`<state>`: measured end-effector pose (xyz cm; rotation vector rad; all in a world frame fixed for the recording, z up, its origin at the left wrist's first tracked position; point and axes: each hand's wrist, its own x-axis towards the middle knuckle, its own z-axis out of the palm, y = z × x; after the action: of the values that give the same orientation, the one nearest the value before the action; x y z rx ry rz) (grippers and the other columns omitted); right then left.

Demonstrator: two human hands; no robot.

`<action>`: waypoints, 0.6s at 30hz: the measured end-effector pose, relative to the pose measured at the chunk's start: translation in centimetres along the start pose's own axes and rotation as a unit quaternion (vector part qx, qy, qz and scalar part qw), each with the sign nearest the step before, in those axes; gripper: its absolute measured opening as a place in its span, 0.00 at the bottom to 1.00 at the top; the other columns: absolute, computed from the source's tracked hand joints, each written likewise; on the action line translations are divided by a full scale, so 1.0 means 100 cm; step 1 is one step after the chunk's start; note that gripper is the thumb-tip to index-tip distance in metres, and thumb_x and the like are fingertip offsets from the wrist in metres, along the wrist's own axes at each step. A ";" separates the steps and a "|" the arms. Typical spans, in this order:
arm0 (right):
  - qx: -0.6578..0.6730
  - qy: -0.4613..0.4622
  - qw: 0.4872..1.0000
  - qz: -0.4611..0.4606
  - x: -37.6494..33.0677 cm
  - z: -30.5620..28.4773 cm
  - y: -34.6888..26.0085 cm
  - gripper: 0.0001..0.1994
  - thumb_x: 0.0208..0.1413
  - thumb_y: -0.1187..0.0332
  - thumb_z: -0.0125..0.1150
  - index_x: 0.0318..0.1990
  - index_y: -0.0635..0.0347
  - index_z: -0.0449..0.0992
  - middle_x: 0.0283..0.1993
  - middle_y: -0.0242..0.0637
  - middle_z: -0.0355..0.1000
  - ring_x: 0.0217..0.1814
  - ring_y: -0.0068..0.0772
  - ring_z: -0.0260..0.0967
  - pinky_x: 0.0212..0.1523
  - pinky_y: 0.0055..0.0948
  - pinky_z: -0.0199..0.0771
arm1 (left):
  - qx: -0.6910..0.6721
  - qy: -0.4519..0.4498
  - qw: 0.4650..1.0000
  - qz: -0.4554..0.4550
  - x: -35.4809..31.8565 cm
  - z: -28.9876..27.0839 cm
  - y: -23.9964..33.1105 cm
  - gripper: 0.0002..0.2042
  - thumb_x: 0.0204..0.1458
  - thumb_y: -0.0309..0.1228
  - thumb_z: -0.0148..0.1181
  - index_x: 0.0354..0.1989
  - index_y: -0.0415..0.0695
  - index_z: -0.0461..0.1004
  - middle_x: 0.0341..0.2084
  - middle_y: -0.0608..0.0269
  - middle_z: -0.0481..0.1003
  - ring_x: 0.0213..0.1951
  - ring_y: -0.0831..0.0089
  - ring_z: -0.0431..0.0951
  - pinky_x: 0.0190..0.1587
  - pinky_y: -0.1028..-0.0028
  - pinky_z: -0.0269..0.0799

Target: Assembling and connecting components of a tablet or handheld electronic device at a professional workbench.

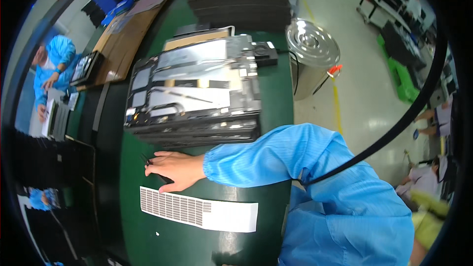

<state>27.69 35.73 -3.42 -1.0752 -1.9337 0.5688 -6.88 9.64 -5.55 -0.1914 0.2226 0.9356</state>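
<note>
Near the centre of the frame we see one hand, in a blue sleeve that comes in from the right; which of the person's hands it is we cannot tell. It lies palm down on the green table, its fingers stretched out and close together, their tips resting on a small dark object too small to identify. Just below the hand lies a white label sheet, its left part covered in rows of small grey stickers. Just above the hand sits a stack of opened flat electronic panels, metal backs facing up. At upper right a lidded steel bin stands on the floor. At far left another person in blue bends over a workbench.
</note>
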 end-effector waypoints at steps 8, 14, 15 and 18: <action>0.039 -0.007 0.999 -0.009 0.018 0.004 0.022 0.27 0.53 0.59 0.70 0.57 0.60 0.69 0.44 0.48 0.74 0.58 0.56 0.69 0.61 0.52 0.69 | 0.119 0.049 0.992 0.015 0.020 0.046 -0.014 0.26 0.69 0.53 0.39 0.16 0.59 0.55 0.12 0.77 0.50 0.15 0.79 0.46 0.21 0.71 0.47; 0.039 -0.015 0.999 -0.020 0.031 0.014 0.031 0.27 0.52 0.60 0.69 0.59 0.57 0.69 0.44 0.49 0.75 0.58 0.57 0.69 0.57 0.52 0.71 | 0.116 -0.025 0.993 0.030 0.019 0.039 -0.004 0.27 0.73 0.52 0.35 0.18 0.55 0.51 0.14 0.74 0.45 0.16 0.80 0.41 0.23 0.72 0.39; 0.030 -0.020 0.999 -0.021 0.031 0.013 0.031 0.27 0.53 0.60 0.69 0.59 0.57 0.69 0.44 0.49 0.75 0.59 0.57 0.69 0.57 0.52 0.71 | 0.120 -0.026 0.992 0.032 0.018 0.040 -0.005 0.27 0.73 0.52 0.35 0.18 0.55 0.51 0.14 0.74 0.45 0.16 0.80 0.41 0.23 0.72 0.39; 0.027 -0.023 0.999 -0.028 0.032 0.014 0.034 0.27 0.54 0.60 0.68 0.59 0.56 0.69 0.46 0.50 0.75 0.60 0.58 0.69 0.59 0.53 0.70 | 0.111 -0.028 0.993 0.042 0.016 0.040 -0.008 0.27 0.73 0.50 0.36 0.18 0.55 0.50 0.14 0.74 0.44 0.17 0.80 0.41 0.23 0.73 0.40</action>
<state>27.19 40.28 -5.12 -0.9784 -1.9706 0.6160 -4.91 11.48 -2.14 0.0494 0.2831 0.9908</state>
